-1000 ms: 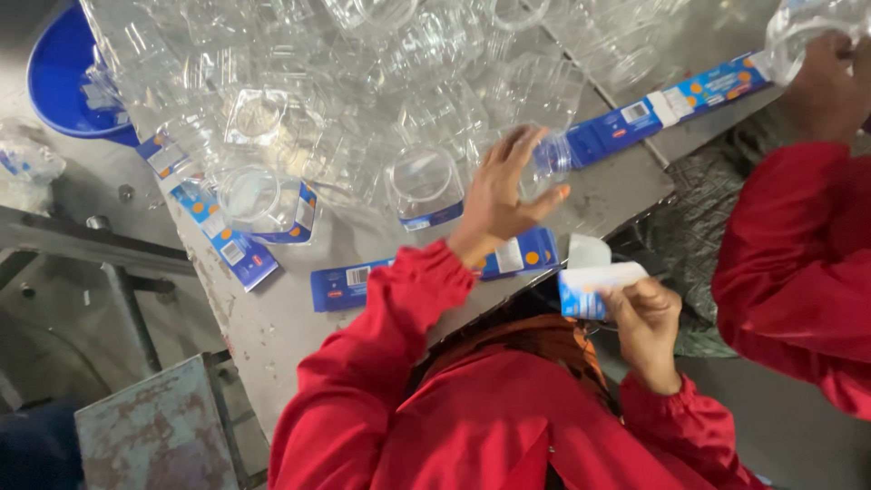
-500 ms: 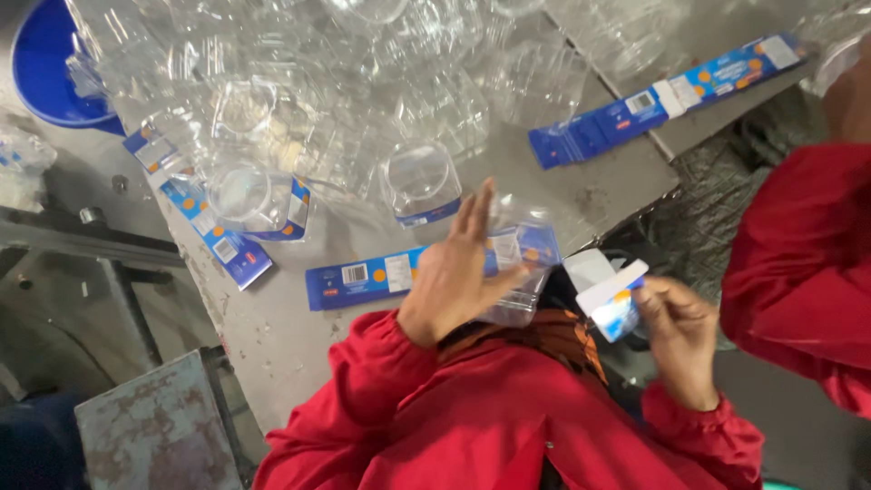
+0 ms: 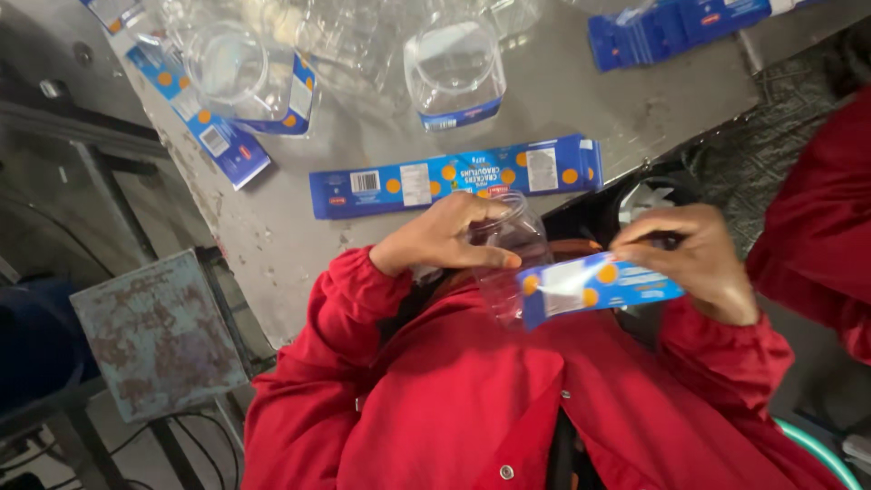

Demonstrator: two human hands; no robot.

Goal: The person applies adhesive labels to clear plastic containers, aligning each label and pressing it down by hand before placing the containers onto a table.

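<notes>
My left hand (image 3: pixel 435 240) grips a clear plastic jar (image 3: pixel 513 249) close to my chest, just off the table's near edge. My right hand (image 3: pixel 694 259) pinches a blue label strip with orange dots (image 3: pixel 594 286) and holds it against the jar's side. A long blue label strip (image 3: pixel 454 177) lies flat on the grey table (image 3: pixel 272 227) right above my left hand. My red sleeves fill the lower part of the view.
Two clear jars with blue labels (image 3: pixel 454 68) (image 3: pixel 240 77) stand further back among other clear plastic. More blue strips (image 3: pixel 680 27) (image 3: pixel 204 127) lie at the back right and left. Another person's red sleeve (image 3: pixel 817 209) is at right. A rusty stool (image 3: pixel 159 336) stands at lower left.
My left hand lifted a clear jar from the table and drew it toward my chest. My right hand brought the blue label up against the jar. The view moved closer.
</notes>
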